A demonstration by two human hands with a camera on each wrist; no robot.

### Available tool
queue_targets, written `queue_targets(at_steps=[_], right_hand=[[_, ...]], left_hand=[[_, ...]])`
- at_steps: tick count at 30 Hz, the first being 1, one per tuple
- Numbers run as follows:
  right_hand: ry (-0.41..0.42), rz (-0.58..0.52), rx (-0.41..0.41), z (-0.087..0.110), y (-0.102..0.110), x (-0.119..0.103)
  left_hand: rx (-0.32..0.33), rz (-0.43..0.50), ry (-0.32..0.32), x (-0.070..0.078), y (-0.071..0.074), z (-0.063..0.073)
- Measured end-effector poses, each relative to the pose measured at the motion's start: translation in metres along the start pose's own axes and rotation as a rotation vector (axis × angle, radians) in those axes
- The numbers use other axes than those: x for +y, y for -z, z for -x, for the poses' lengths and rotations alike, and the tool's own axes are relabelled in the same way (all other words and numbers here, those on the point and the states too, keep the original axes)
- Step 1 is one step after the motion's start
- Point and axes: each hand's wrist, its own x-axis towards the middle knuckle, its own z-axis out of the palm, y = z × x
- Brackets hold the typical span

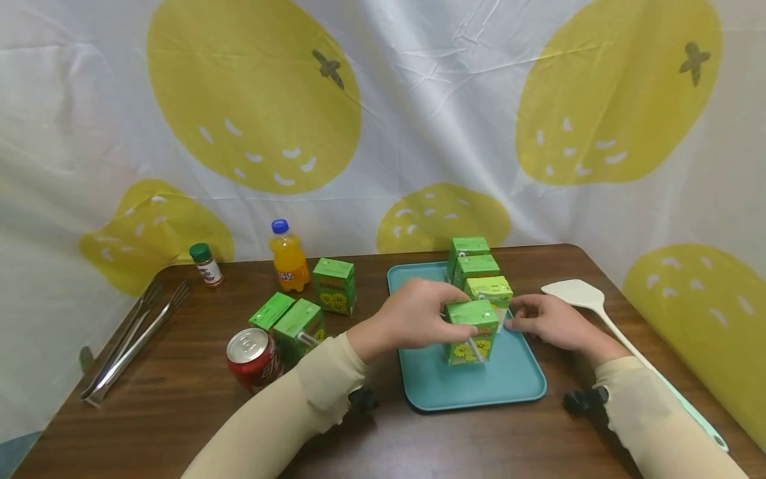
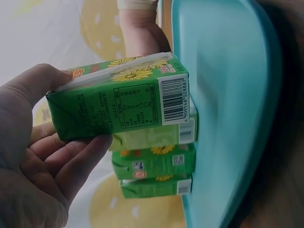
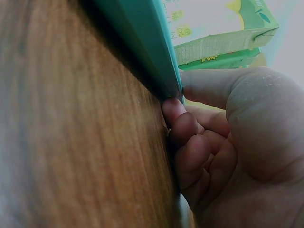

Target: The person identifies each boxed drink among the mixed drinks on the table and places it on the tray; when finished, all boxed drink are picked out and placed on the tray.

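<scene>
My left hand grips a green juice box with a straw on its side, between thumb and fingers. The box is upright over the front half of a teal tray; whether its base touches the tray I cannot tell. Behind it on the tray stand a lighter green juice box and two more green juice boxes, in a row. On the tray's right side my right hand pinches the rim, thumb above and curled fingers against the edge, as the right wrist view shows.
Left of the tray stand several more green juice boxes, a red soda can, an orange soda bottle and a spice jar. Metal tongs lie far left. A white spatula lies right of my right hand.
</scene>
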Motion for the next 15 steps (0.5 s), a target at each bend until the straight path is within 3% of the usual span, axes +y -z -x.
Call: queue_targets(at_steps=[15], right_hand=[[-0.01,-0.017,-0.016,-0.002,0.0,0.003]], left_hand=[[-0.088,-0.066,0.053,0.008,-0.026,-0.025]])
